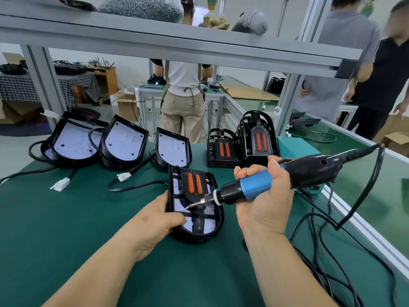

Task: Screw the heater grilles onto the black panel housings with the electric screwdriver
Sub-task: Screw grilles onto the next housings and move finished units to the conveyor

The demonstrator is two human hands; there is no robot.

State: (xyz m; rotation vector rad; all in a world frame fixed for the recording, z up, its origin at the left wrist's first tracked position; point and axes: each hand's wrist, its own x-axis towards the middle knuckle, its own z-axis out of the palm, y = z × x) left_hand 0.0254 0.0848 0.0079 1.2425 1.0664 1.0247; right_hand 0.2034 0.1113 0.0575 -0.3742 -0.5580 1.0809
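Gripping the left rim of the black panel housing on the green mat, the left hand steadies it and its seated heater grille while the electric screwdriver, clasped in the right hand, noses a left-side screw point, seemingly mid-driving and next needing a squarer bit.

Bright, even overhead light; soft shadows lie under the forearms on the green table. Wide-angle bending curves the shelf beam. Background figures are blurred.

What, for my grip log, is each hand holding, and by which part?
Right hand: blue-and-black electric screwdriver, by its blue barrel. Left hand: black panel housing with orange-slotted grille, by its left edge.
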